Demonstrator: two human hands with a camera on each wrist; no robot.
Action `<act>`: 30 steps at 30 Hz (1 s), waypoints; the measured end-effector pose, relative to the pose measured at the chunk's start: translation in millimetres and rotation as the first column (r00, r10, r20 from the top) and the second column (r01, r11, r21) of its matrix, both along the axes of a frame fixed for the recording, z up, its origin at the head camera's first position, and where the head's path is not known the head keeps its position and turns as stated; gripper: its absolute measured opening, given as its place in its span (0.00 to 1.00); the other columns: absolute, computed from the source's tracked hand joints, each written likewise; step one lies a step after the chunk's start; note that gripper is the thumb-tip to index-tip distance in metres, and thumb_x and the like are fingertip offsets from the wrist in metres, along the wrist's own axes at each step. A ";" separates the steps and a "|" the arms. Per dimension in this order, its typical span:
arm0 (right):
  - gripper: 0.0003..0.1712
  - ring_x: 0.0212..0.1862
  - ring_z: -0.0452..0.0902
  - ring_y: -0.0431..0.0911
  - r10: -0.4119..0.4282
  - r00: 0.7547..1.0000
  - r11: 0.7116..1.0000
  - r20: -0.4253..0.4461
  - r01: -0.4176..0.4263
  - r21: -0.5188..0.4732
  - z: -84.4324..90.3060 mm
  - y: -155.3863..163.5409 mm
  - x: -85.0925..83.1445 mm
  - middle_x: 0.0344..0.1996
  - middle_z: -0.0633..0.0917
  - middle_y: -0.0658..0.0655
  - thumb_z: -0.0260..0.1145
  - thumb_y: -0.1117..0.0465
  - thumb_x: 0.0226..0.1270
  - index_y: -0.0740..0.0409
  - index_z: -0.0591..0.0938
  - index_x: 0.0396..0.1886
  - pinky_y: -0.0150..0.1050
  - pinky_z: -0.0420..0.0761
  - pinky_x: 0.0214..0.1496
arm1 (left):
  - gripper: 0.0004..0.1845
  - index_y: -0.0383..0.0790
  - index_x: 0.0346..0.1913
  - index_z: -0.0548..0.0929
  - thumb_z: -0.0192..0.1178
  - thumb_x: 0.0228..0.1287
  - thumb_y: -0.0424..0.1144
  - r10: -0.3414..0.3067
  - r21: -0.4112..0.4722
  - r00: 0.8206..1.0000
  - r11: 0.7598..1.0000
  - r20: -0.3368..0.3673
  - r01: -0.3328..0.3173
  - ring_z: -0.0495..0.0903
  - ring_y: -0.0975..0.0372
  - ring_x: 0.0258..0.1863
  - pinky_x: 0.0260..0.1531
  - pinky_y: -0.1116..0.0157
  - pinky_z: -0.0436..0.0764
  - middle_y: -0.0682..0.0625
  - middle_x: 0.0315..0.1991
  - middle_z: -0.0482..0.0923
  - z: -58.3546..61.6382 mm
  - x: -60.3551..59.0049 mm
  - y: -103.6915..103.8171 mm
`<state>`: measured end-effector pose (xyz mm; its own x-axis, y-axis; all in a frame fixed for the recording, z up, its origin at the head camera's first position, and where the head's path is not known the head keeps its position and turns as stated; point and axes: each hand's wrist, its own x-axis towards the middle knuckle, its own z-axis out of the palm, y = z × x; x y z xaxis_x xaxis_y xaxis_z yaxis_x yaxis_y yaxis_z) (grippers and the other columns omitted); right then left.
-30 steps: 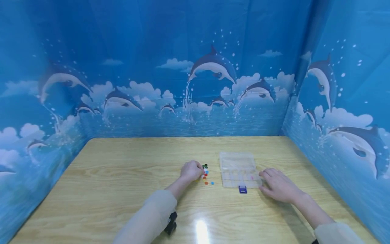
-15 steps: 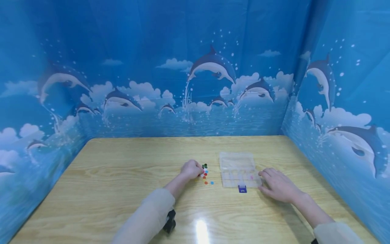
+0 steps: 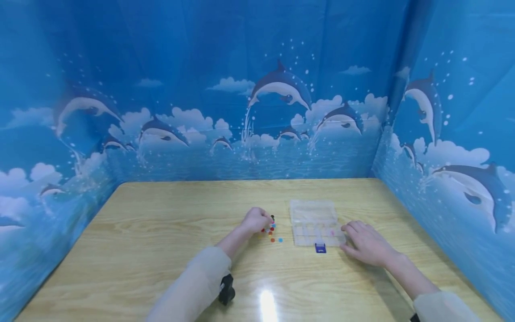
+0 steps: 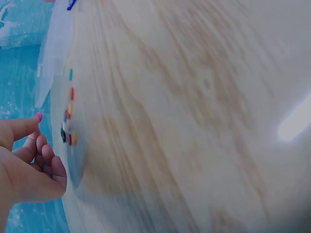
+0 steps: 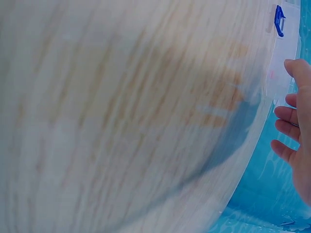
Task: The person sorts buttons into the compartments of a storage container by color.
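Observation:
My left hand point(image 3: 257, 220) is over the loose discs left of the box. Between its thumb and finger it pinches a small pink disc point(image 4: 39, 116), clear of the table in the left wrist view. Several little round discs lie below the fingertips, among them a blue disc point(image 3: 280, 240), a red disc point(image 4: 72, 93) and a black disc point(image 4: 63, 135). A clear plastic compartment box point(image 3: 298, 241) stands with its lid point(image 3: 314, 211) laid back. My right hand point(image 3: 367, 243) rests at the box's right end, fingers relaxed, thumb point(image 5: 290, 67) by the edge.
A pink piece point(image 3: 332, 233) sits in a right-hand compartment of the box. The box's blue latch point(image 3: 320, 248) faces the near side. The wooden table point(image 3: 161, 250) ends at blue dolphin-print curtains point(image 3: 193, 147) at the back and sides.
My left hand has shifted slightly away from me and to the right, lifting the pink disc from the group. The right hand and the box stay almost where they were.

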<state>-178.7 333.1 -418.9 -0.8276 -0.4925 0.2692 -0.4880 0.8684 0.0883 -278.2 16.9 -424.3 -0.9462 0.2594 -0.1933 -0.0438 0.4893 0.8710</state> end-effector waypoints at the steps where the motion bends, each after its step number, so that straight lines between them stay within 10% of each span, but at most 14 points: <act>1: 0.28 0.45 0.73 0.56 -0.001 1.000 1.000 0.001 0.001 0.000 0.3 0.1 0.0 0.40 0.78 0.62 0.68 0.50 0.54 0.68 0.76 0.45 0.53 0.75 0.45 | 0.03 0.36 0.31 0.82 0.60 0.58 0.32 -0.004 0.016 1.000 1.000 -0.003 0.004 0.64 0.66 0.13 0.15 0.71 0.69 0.48 0.26 0.77 1.2 0.5 1.6; 30: 0.27 0.47 0.73 0.55 -0.018 0.999 1.000 0.051 0.019 -0.017 2.9 0.2 2.0 0.42 0.78 0.62 0.67 0.51 0.56 0.68 0.76 0.47 0.54 0.74 0.47 | 0.07 0.29 0.36 0.82 0.57 0.60 0.31 -0.059 0.191 0.994 0.979 -0.093 0.076 0.64 0.64 0.23 0.21 0.71 0.64 0.48 0.31 0.76 22.2 13.4 55.3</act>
